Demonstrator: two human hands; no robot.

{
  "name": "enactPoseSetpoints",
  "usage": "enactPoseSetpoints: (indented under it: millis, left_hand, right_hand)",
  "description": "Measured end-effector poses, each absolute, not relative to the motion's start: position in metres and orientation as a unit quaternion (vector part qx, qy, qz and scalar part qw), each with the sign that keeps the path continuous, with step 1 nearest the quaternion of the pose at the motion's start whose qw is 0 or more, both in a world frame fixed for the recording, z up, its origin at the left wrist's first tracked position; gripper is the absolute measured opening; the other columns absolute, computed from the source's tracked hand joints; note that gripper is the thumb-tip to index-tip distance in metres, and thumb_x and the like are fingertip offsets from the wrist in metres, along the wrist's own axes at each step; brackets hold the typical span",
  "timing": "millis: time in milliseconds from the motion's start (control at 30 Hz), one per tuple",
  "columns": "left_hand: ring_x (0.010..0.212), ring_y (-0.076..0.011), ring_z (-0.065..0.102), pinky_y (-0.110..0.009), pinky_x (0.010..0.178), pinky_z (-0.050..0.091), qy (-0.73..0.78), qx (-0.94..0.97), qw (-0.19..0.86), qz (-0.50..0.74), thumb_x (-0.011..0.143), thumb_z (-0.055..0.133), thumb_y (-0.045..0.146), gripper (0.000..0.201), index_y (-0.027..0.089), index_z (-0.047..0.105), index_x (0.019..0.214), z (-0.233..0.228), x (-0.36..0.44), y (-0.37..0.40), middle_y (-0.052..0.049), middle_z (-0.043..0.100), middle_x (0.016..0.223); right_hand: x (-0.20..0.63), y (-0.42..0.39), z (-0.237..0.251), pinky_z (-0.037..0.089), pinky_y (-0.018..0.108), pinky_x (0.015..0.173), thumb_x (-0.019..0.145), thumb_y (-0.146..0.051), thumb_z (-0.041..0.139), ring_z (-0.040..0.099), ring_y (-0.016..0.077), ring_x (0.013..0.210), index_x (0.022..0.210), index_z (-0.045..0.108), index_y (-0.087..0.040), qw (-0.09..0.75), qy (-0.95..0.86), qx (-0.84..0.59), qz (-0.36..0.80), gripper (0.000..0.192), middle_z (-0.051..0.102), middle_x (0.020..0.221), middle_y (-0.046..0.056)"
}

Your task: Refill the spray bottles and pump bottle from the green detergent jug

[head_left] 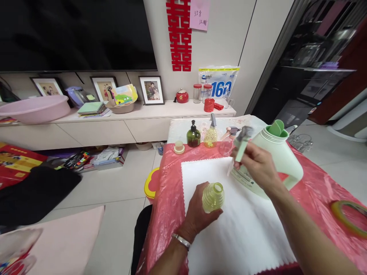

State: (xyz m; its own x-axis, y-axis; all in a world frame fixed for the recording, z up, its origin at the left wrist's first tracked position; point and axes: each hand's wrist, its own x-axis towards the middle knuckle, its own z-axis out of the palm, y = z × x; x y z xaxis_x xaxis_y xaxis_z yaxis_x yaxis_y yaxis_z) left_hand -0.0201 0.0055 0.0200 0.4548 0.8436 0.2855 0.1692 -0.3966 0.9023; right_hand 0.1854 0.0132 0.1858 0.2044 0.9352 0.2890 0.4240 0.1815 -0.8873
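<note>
Right hand (pixel 258 162) overlaps jug (pixel 289 158), right of frame. Left hand (pixel 197 210) wrapped round bottle (pixel 212 199), mouth uncovered, lower centre. Spray head (pixel 241 149) held in right hand, right of centre, clear of bottle.

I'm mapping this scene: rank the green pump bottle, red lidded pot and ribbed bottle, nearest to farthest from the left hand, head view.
1. Ribbed bottle: in the left hand.
2. Green pump bottle: on the table, far side.
3. Red lidded pot: on the cabinet behind.
</note>
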Motion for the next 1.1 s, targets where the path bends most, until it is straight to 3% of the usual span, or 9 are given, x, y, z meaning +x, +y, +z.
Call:
enactPoseSetpoints:
  millis: [200,400,567,700,867,1000,1100]
  left_hand:
    - [0.128,-0.0344,0.055,-0.056,0.109,0.046,0.328,0.736,0.428,0.410,0.074,0.074,0.062,0.086,0.022,0.036,0.139,0.019,-0.019,0.006,-0.015,0.054,0.136]
    - [0.128,-0.0354,0.056,-0.057,0.109,0.046,0.332,0.735,0.431,0.405,0.072,0.076,0.065,0.088,0.021,0.039,0.139,0.020,-0.020,0.007,-0.015,0.054,0.136]
    - [0.126,-0.0341,0.057,-0.055,0.107,0.049,0.337,0.732,0.434,0.403,0.070,0.078,0.063,0.087,0.022,0.042,0.139,0.021,-0.020,0.007,-0.013,0.055,0.134]
    - [0.127,-0.0338,0.056,-0.056,0.108,0.048,0.337,0.731,0.437,0.401,0.070,0.080,0.061,0.086,0.023,0.044,0.138,0.020,-0.021,0.007,-0.013,0.055,0.135]
    - [0.126,-0.0337,0.056,-0.056,0.108,0.048,0.338,0.733,0.433,0.402,0.069,0.083,0.053,0.086,0.023,0.043,0.138,0.018,-0.019,0.008,-0.012,0.056,0.134]
    - [0.127,-0.0338,0.055,-0.057,0.109,0.048,0.340,0.736,0.422,0.406,0.068,0.084,0.049,0.086,0.023,0.043,0.138,0.016,-0.018,0.007,-0.012,0.056,0.134]
    - [0.126,-0.0338,0.056,-0.057,0.108,0.048,0.340,0.733,0.428,0.405,0.069,0.083,0.051,0.085,0.023,0.042,0.137,0.017,-0.019,0.007,-0.013,0.055,0.134]
  right_hand:
    - [0.163,-0.017,0.202,0.055,0.036,0.062,0.084,-0.039,0.071,0.062,0.0156,0.063,0.087,0.063,-0.021,0.591,-0.536,-0.516,0.313,0.020,0.067,0.076,0.001]
    - [0.152,-0.017,0.168,0.052,0.032,0.057,0.079,-0.038,0.076,0.058,0.0143,0.060,0.068,0.066,-0.020,0.561,-0.535,-0.538,0.331,0.023,0.063,0.070,0.001]
    - [0.155,-0.023,0.144,0.053,0.031,0.067,0.075,-0.035,0.078,0.059,0.0154,0.075,0.063,0.060,-0.020,0.511,-0.566,-0.533,0.368,0.026,0.066,0.085,0.002]
    - [0.155,-0.031,0.137,0.054,0.032,0.073,0.076,-0.033,0.076,0.062,0.0176,0.082,0.084,0.070,-0.023,0.474,-0.585,-0.538,0.380,0.015,0.067,0.097,0.005]
    - [0.150,-0.035,0.136,0.057,0.031,0.074,0.079,-0.038,0.072,0.065,0.0194,0.093,0.113,0.069,-0.025,0.473,-0.565,-0.561,0.376,0.037,0.067,0.109,0.008]
    - [0.147,-0.035,0.137,0.059,0.034,0.078,0.075,-0.042,0.075,0.066,0.0207,0.096,0.117,0.069,-0.025,0.483,-0.539,-0.567,0.394,0.046,0.068,0.109,0.008]
    - [0.148,-0.035,0.138,0.059,0.033,0.073,0.075,-0.046,0.076,0.067,0.0204,0.092,0.118,0.069,-0.024,0.491,-0.507,-0.571,0.419,0.049,0.069,0.109,0.010]
